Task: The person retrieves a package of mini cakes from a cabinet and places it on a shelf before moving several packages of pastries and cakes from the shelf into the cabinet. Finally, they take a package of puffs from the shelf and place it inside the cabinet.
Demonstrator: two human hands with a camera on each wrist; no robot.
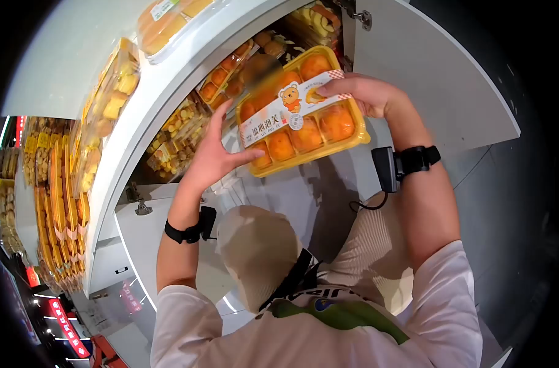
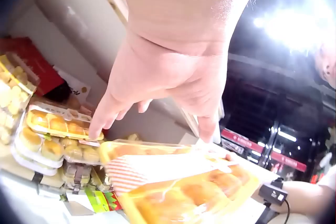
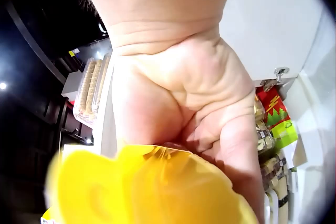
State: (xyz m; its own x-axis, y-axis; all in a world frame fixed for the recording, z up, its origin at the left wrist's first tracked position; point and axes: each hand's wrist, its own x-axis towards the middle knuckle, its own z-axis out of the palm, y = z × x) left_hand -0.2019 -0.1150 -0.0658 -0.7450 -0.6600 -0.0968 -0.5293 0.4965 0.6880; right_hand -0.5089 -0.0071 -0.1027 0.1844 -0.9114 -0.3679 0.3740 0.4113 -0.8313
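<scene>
A yellow plastic pack of round orange-brown puffs (image 1: 298, 116), wrapped in a white paper band with a bear on it, is held tilted in front of the open cabinet. My right hand (image 1: 371, 95) grips its right end, thumb over the band. In the right wrist view the yellow end of the pack lies against the palm (image 3: 184, 98), and the fingertips are hidden behind it. My left hand (image 1: 215, 150) is at the opposite end with fingers spread straight and the thumb at the lower left corner. The left wrist view shows those fingers (image 2: 102, 116) extended beside the pack.
Packaged pastries (image 1: 181, 135) fill the curved cabinet behind the pack. An open white door (image 1: 427, 80) stands to the right, another door (image 1: 138, 227) at lower left. More packs (image 1: 107, 104) sit on the white counter; upright packs (image 1: 61, 202) line the far left.
</scene>
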